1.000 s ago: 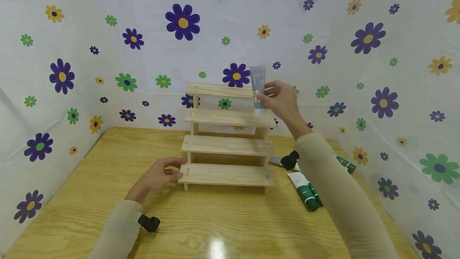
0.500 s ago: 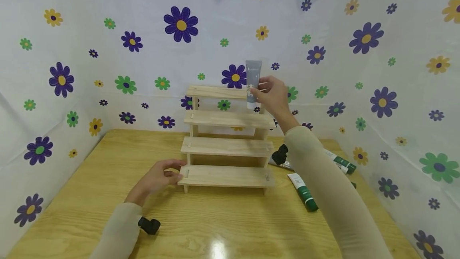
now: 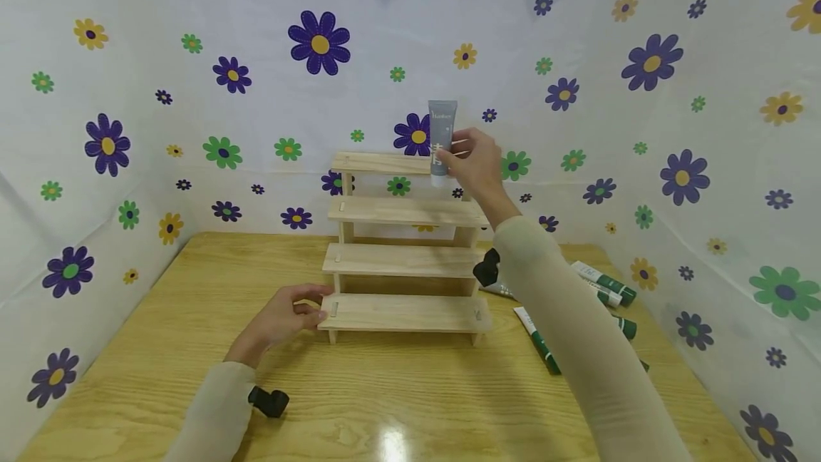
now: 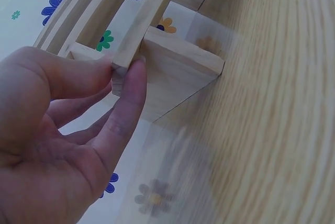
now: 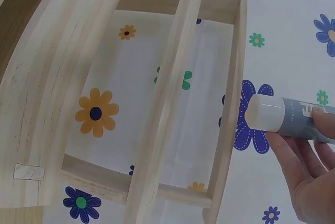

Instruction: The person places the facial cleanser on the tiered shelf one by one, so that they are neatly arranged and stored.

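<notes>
A wooden stepped shelf (image 3: pixel 404 312) with several tiers stands on the table. My left hand (image 3: pixel 287 316) pinches the left end of its lowest board; in the left wrist view, the thumb and a finger of that hand (image 4: pixel 68 114) grip the board's end (image 4: pixel 128 51) from both sides. Near the top tier's right end, my right hand (image 3: pixel 479 162) holds a grey-blue squeeze tube (image 3: pixel 441 137) upright, white cap down. In the right wrist view, the tube's white cap (image 5: pixel 266 113) is beside the top board (image 5: pixel 230 109), with the fingers (image 5: pixel 293 166) around the grey body.
Several green-and-white tubes (image 3: pixel 609 284) lie on the table to the right, some partly behind the right sleeve (image 3: pixel 577 319). A greyish tube (image 3: pixel 500 289) lies by the shelf's right side. Flowered sheeting (image 3: pixel 256 34) rises behind and along both sides of the wooden table (image 3: pixel 359 398).
My right hand has carried the grey-blue tube leftward and slightly up over the top tier. More of the tubes on the right now show. The left hand has stayed on the board.
</notes>
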Demonstrator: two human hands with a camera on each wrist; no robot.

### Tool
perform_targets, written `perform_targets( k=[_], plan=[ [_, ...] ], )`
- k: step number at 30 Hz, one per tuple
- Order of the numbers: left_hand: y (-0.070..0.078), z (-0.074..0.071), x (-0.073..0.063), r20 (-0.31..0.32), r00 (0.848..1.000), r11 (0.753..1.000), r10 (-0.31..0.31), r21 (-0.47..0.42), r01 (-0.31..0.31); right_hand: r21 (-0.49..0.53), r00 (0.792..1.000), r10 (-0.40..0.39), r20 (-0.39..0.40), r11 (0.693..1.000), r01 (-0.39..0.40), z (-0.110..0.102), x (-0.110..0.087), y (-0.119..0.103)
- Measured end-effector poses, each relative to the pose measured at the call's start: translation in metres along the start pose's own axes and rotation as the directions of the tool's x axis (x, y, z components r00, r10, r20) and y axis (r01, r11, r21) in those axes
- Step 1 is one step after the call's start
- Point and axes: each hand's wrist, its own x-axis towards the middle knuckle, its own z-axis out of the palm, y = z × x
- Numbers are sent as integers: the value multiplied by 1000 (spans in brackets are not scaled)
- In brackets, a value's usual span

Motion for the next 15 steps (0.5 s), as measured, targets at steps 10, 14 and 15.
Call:
perform_targets(
  k=[10, 14, 15],
  plan=[
    [0, 0, 0, 10, 1000, 1000, -4, -3, 4, 54, 1000, 4, -21, 999, -3, 16, 8, -3],
    [1, 0, 0, 12, 1000, 1000, -8, -7, 9, 71, 999, -15, -42, 997, 18, 27, 13, -7],
    [1, -1, 0, 13, 1000, 1000, -8, -6, 8, 71, 999, -18, -50, 997, 22, 29, 15, -9]
  ],
)
